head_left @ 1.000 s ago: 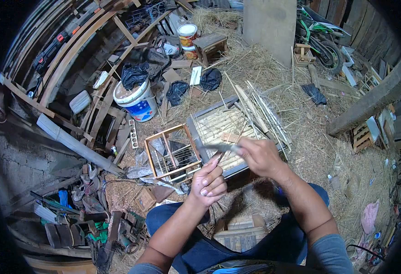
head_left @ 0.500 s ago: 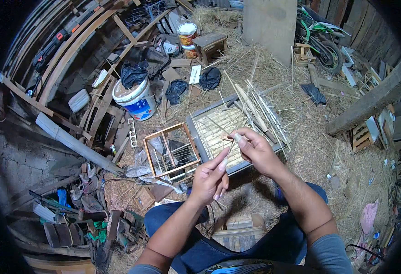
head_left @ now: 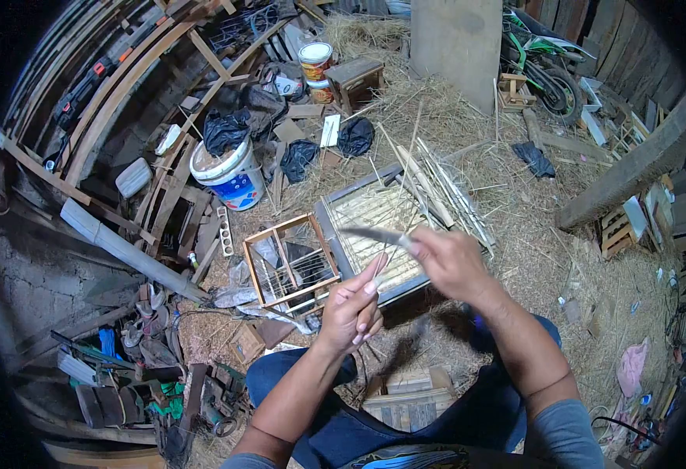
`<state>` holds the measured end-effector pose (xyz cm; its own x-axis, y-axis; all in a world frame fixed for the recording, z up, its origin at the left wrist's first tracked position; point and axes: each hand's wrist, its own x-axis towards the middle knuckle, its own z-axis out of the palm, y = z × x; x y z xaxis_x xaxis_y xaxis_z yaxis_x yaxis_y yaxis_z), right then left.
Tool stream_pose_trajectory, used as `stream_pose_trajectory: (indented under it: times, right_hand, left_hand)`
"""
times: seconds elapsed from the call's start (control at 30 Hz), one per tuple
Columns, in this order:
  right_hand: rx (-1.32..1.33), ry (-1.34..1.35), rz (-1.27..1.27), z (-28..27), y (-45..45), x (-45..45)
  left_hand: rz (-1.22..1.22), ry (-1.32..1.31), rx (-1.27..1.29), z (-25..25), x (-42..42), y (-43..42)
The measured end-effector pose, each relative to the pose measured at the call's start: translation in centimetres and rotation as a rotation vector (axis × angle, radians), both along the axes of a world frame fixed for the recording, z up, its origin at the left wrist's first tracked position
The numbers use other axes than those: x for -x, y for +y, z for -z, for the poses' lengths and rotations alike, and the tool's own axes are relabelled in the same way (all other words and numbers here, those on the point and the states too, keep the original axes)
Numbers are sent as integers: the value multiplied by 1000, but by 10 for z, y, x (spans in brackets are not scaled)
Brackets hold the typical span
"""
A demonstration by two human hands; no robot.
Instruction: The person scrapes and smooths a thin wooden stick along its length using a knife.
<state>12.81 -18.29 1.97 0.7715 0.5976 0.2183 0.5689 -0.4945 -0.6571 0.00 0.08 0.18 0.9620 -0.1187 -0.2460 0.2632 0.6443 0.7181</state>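
Note:
My right hand (head_left: 446, 262) is closed on a knife (head_left: 374, 234), whose dark blade points left above the slatted board. Lower and to the left, my left hand (head_left: 349, 313) pinches a thin stick (head_left: 382, 264) that rises from between thumb and fingers. The knife blade is a little above the stick's tip, apart from it. Beneath both hands lies a framed board (head_left: 335, 244) with pale slats and loose thin strips on it. A small wooden frame with thin rods (head_left: 274, 231) sits just left of the board.
Split bamboo pieces (head_left: 444, 187) lie across the board's right side. A white bucket (head_left: 229, 176) with a black bag stands at the upper left. Further back are stacked paint cans (head_left: 316, 70) and a small stool (head_left: 354, 72). A thick post (head_left: 632, 172) slants at the right.
Half a second ago the hands were together at the stick. My right hand has since moved slightly right and the knife blade has swung up to point left. The view has shifted slightly.

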Motion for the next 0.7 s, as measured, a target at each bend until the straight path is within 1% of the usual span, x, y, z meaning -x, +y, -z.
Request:
stream_pose_trajectory:
  times: [0.03, 0.1, 0.13, 0.27, 0.33, 0.43, 0.5, 0.57, 0.6, 0.63, 0.7]
  right_hand:
    - [0, -2, 0, 2, 3, 7]
    - [-72, -127, -156, 9, 8, 24]
    - [-115, -108, -145, 6, 9, 27]
    - [-103, -95, -166, 5, 8, 20]
    - [-158, -174, -160, 10, 7, 12]
    - [-168, -187, -159, 10, 9, 9]
    - [-128, -198, -159, 6, 6, 13]
    - [-31, -150, -88, 9, 4, 8]
    - [65, -94, -56, 4, 2, 1]
    - [67, -96, -56, 4, 1, 0]
    - [65, -170, -75, 11, 3, 3]
  left_hand:
    - [0, -2, 0, -1, 0, -1]
    - [6, 65, 27, -3, 1, -2]
    - [50, 58, 21, 1, 1, 1]
    - [53, 55, -21, -4, 0, 1]
    - [119, 32, -30, -3, 1, 4]
    - [58, 71, 0, -3, 0, 4]
    - [76, 64, 17, -1, 1, 5]
    - [51, 30, 106, 0, 5, 4]
    - [77, 16, 50, 2, 3, 7]
    - [77, 14, 53, 4, 2, 7]
    - [58, 7, -74, 7, 4, 5]
